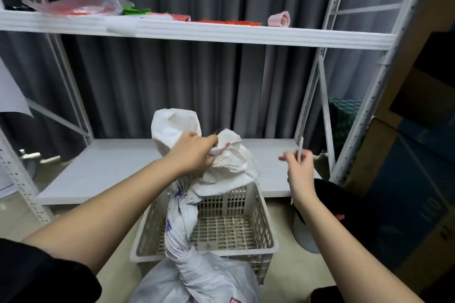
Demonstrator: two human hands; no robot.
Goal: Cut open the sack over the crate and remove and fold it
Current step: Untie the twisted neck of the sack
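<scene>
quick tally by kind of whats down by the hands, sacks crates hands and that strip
White sacks: 1
Perforated crates: 1
Hands: 2, left hand, right hand
Thin white strips: 1, pinched by the right hand
Total: 5

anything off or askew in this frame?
Mostly the sack: it's crumpled and twisted, draped over the crate rim instead of lying inside. Left hand grips its bunched top; right hand pinches a thin white strip. No spill visible.

Beige floor (283, 275) bears slotted crate (261, 224); upper shelf (221, 32) holds pink roll (279, 19).
</scene>
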